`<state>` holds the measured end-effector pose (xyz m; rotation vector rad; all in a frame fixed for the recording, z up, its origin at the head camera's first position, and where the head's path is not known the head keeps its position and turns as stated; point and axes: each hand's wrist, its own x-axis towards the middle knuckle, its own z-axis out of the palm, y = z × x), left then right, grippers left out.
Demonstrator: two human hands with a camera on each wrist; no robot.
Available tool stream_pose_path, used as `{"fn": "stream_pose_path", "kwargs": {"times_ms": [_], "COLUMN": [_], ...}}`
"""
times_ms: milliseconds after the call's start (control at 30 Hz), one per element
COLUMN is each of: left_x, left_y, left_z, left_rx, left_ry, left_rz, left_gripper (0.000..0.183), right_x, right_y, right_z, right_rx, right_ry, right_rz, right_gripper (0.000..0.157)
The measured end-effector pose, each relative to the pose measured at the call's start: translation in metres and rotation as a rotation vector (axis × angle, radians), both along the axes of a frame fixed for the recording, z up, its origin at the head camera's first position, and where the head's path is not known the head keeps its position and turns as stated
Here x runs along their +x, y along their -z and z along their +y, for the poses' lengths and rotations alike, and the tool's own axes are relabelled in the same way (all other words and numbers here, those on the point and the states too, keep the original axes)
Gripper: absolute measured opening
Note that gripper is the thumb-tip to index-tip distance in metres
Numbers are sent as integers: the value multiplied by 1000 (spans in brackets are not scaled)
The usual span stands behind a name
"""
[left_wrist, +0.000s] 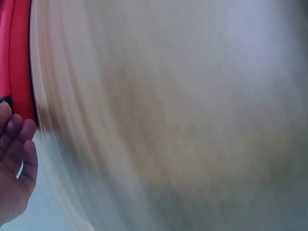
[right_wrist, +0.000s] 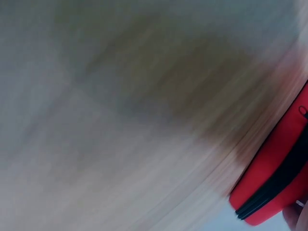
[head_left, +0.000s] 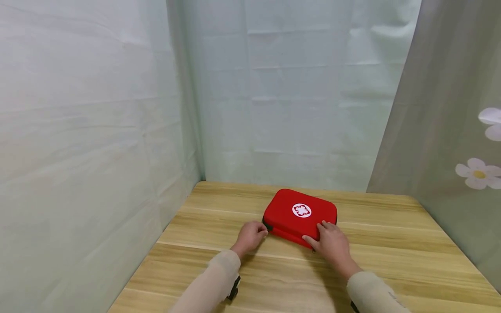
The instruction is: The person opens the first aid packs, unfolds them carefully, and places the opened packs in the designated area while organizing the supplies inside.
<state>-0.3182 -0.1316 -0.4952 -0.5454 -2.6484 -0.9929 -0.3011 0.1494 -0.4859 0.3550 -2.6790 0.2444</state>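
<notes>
A red first-aid case (head_left: 287,214) with a white round emblem lies closed and slightly turned on the wooden table. At its left front corner, the fingertips of my left hand (head_left: 250,237) pinch at the black zipper; the pull itself is hidden. The left wrist view shows the thumb and curled fingers of that hand (left_wrist: 17,161) against the black part of the case's edge (left_wrist: 21,57). My right hand (head_left: 334,244) holds the right front corner, fingers on the lid and thumb at the front side. A small zipper ring (right_wrist: 302,110) hangs on the case's side in the right wrist view.
The wooden table (head_left: 219,200) reaches back to pale hanging sheets (head_left: 289,108) behind and on the left. On the right hangs a greyish curtain (head_left: 430,143) with white flowers. Both wrist views are largely blurred tabletop.
</notes>
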Motion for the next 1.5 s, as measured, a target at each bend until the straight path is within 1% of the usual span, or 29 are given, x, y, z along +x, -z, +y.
{"fn": "stream_pose_path", "kwargs": {"times_ms": [167,267,333,467,533,600,700,800,933,1000,1100,1200,1300,1400,1500], "left_x": [-2,-2,-2,-2,-3,-4,-6,-6,-4,-3,-2,-4,-6,-8,-11], "left_y": [3,2,2,0,0,-1,0,-1,-1,-1,-1,-2,-3,-3,-3], "left_z": [-2,-5,-7,-12,-13,-14,-15,-15,-13,-12,-11,-12,-12,-13,-14], "left_rx": [5,19,27,46,46,44,37,30,21,18,14,20,21,18,7], "left_ry": [-48,-76,-88,-108,-109,-107,-104,-109,-106,-97,-95,-100,-107,-125,-146], "left_rz": [4,10,16,-4,-20,-33,-40,-57,-80,-87,-94,-89,-67,-57,-50], "left_gripper": [8,7,7,7,8,9,10,10,10,9,9,9,8,7,7], "right_x": [5,6,5,1,-2,-7,-17,-25,-30,-30,-29,-27,-23,-20,-18], "right_y": [0,-1,-2,-4,-6,-8,-12,-19,-24,-24,-21,-17,-14,-11,-7], "right_z": [-11,-9,-3,20,36,50,69,80,86,85,82,78,74,71,69], "right_rx": [28,13,-13,-79,-106,-125,-133,-140,-164,-173,-176,-184,-207,-220,-210], "right_ry": [2,-32,-87,-245,-305,-334,-338,-328,-337,-349,-362,-347,-318,-307,-293], "right_rz": [30,27,19,-8,-41,-96,-205,-290,-366,-408,-437,-421,-377,-326,-255], "right_gripper": [69,67,65,63,68,79,100,112,114,111,104,100,99,94,87]}}
